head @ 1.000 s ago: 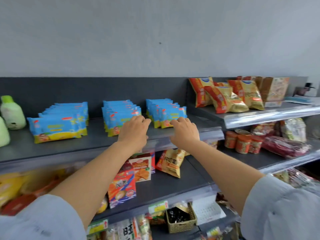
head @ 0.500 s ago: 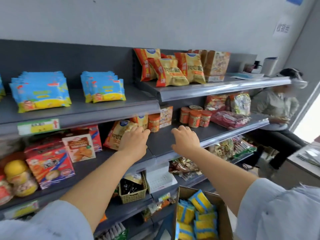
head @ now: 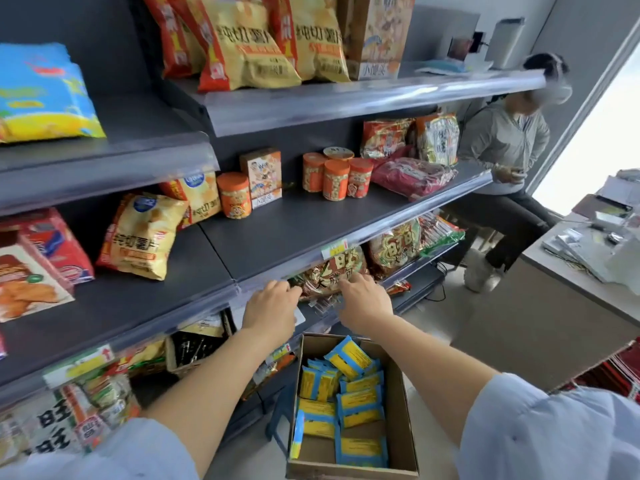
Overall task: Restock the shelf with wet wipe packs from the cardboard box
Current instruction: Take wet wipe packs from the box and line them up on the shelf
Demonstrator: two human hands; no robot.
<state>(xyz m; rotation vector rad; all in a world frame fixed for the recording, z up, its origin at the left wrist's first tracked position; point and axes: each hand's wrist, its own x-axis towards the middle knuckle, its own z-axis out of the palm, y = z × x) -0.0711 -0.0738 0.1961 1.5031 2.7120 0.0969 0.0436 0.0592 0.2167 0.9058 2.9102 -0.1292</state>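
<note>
An open cardboard box (head: 401, 417) stands on the floor at the foot of the shelves, with several blue-and-yellow wet wipe packs (head: 349, 389) lying loose inside. On the shelf (head: 104, 157) at the upper left sits a stack of the same blue-and-yellow packs (head: 41, 95). My left hand (head: 272, 311) and my right hand (head: 363, 303) are both stretched forward above the box, in front of a lower shelf edge. Their fingers are loosely bent and hold nothing.
Chip bags (head: 242, 43), orange jars (head: 336, 178) and snack boxes fill the dark shelves. A wicker basket (head: 188, 351) sits on a low shelf left of the box. A seated person (head: 502, 161) is at the right end, beside a counter (head: 581, 271).
My hands have come down from the wet wipe shelf to just above the box, empty throughout. My view has swung down and right, bringing the box into full view.
</note>
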